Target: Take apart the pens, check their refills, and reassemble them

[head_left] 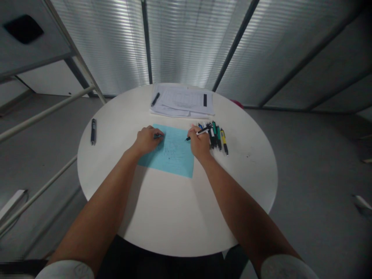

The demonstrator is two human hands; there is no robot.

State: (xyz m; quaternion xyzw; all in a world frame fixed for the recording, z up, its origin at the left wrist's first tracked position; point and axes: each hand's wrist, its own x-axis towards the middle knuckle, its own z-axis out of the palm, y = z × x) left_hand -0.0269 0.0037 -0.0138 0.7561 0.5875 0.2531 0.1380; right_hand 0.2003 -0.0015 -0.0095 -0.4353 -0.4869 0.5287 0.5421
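A light blue sheet of paper (171,155) lies flat on the round white table (174,209), with faint pen marks on it. My right hand (200,144) rests at the sheet's right edge, closed around a white and black pen (198,132) whose tip points left over the paper. My left hand (148,140) sits on the sheet's upper left corner with fingers curled, gripping a small dark object (158,135) that looks like a pen cap.
Several coloured pens (217,137) lie in a bunch just right of my right hand. A stack of white printed papers (183,101) with a black pen (155,99) sits at the far edge. Another dark pen (93,131) lies alone at the left.
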